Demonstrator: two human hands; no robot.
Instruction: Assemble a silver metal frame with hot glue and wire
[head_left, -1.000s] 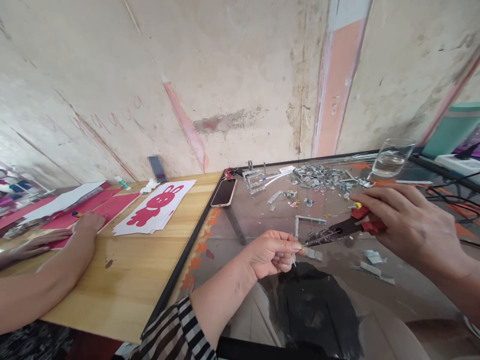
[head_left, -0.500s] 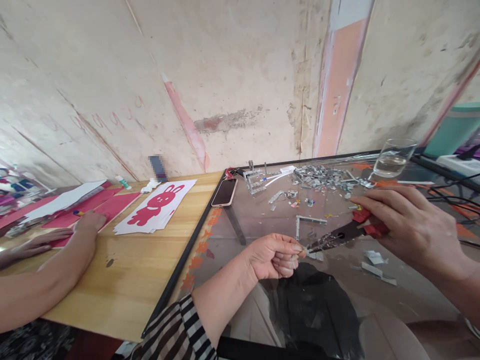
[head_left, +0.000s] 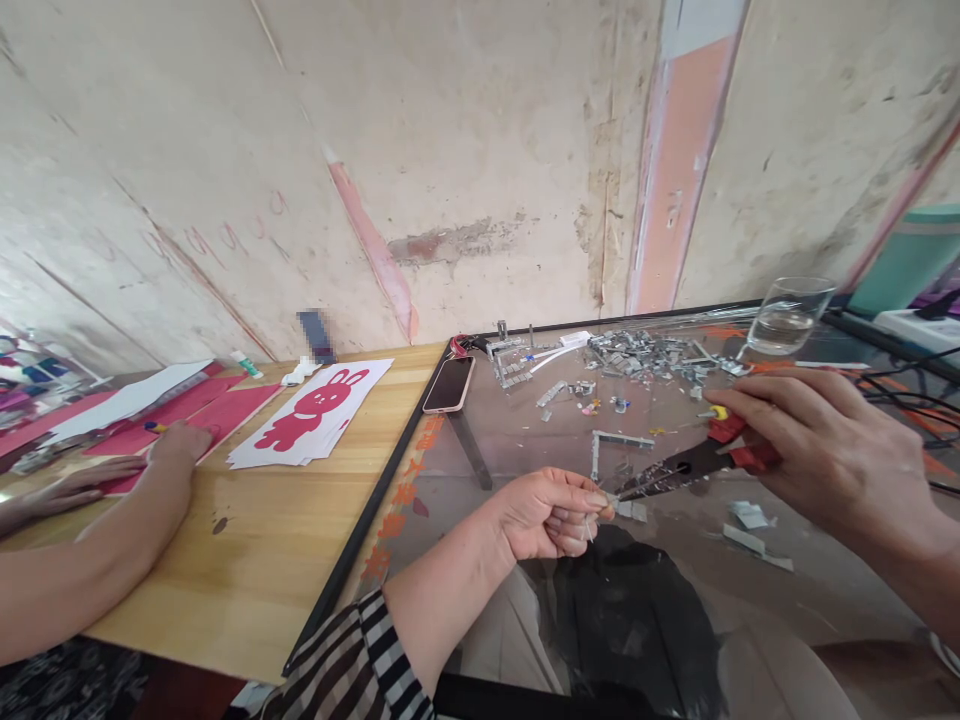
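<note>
My left hand (head_left: 551, 512) is closed in a pinch on a small pale grey piece (head_left: 613, 504), mostly hidden by the fingertips. From the right, my right hand (head_left: 840, 450) grips long-nosed pliers (head_left: 679, 468) with red handles. The tips of the jaws meet the small piece beside my left fingertips; whether they clamp it I cannot tell. A small yellow-ended item (head_left: 716, 412) shows at my right fingers. Just beyond the jaws lies an L-shaped grey strip (head_left: 626, 440). Grey flat scraps (head_left: 750, 515) rest on the clear-covered table below the pliers.
At the back is a heap of grey pieces (head_left: 652, 355), with a glass of water (head_left: 784, 325) to its right. A phone (head_left: 450, 385) lies at the table's left edge. On the wooden table, rabbit-printed sheets (head_left: 315, 412) lie near another person's hand (head_left: 180, 440).
My right hand and the pliers have shifted slightly to the right, and more of the yellow-ended item shows. My left hand stays almost where it was, still pinching.
</note>
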